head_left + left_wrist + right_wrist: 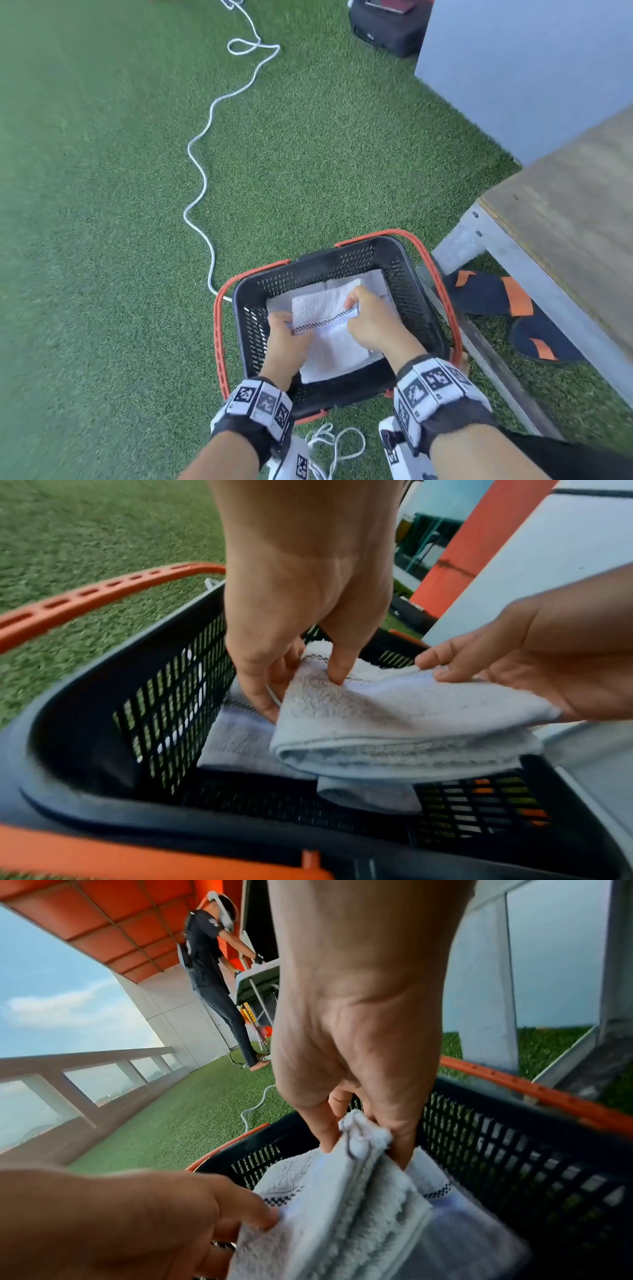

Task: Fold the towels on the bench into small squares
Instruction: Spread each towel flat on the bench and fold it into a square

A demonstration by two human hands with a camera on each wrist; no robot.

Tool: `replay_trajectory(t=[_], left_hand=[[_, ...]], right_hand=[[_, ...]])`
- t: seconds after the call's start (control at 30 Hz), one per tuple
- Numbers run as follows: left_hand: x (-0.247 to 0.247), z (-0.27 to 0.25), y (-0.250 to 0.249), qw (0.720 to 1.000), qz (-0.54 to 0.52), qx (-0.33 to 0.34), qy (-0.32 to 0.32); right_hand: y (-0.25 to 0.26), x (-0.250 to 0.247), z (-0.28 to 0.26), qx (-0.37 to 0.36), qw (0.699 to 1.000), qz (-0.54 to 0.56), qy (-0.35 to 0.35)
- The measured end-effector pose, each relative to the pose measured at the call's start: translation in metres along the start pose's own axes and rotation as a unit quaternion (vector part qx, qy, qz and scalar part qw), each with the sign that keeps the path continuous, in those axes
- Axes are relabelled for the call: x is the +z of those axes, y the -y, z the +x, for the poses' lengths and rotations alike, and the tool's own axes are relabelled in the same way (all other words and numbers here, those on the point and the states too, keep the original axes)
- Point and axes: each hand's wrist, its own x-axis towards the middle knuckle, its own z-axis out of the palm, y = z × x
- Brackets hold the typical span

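- Where the artificial grass (102,205) fills the left of the head view, a white cable (202,164) snakes from the top edge down to the basket.
- At lower centre, the black basket (407,260) with orange handles (219,329) stands on the grass and holds folded white towels.
- The left hand (286,337) pinches the left edge of the top folded towel (317,303), thumb above and fingers (260,696) curled beneath.
- The right hand (375,323) grips the same towel's right edge, its fingers (318,1123) closed around the bunched layers.
- That towel, with its checkered stripe, is held just above another towel (376,282) lying flat in the basket.
- At lower right, dark sandals (493,291) with orange straps lie under the wooden tabletop (565,205).
- At upper right, a black bag (387,27) sits beside a grey wall (513,68).
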Motion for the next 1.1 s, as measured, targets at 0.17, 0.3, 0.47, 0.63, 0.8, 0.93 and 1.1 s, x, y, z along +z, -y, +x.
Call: replay_trajectory(t=[0.17, 0.3, 0.47, 0.63, 0.8, 0.93, 1.1], left_hand=[[0.002, 0.024, 0.017, 0.996, 0.045, 0.012, -0.075], [-0.002, 0.039, 0.022, 0.992, 0.054, -0.002, -0.112], [-0.003, 0.05, 0.027, 0.989, 0.09, -0.019, -0.112], [-0.002, 0.058, 0.033, 0.986, 0.153, -0.035, -0.051], [-0.001, 0.052, 0.016, 0.976, 0.204, -0.06, -0.045], [-0.002, 0.039, -0.003, 0.977, 0.185, -0.044, -0.091], [-0.008, 0.015, -0.052, 0.985, 0.133, 0.042, -0.098]], right_hand=[[0.007, 0.014, 0.04, 0.001, 0.998, 0.004, 0.058], [0.004, 0.029, 0.06, -0.005, 0.996, 0.037, 0.082], [-0.005, 0.04, 0.065, -0.006, 0.99, 0.034, 0.135], [-0.012, 0.046, 0.068, 0.018, 0.986, 0.017, 0.167], [0.0, 0.038, 0.066, 0.009, 0.99, 0.013, 0.138], [0.026, 0.02, 0.059, -0.054, 0.996, 0.018, 0.07], [0.074, -0.027, 0.02, -0.129, 0.991, 0.023, 0.003]])
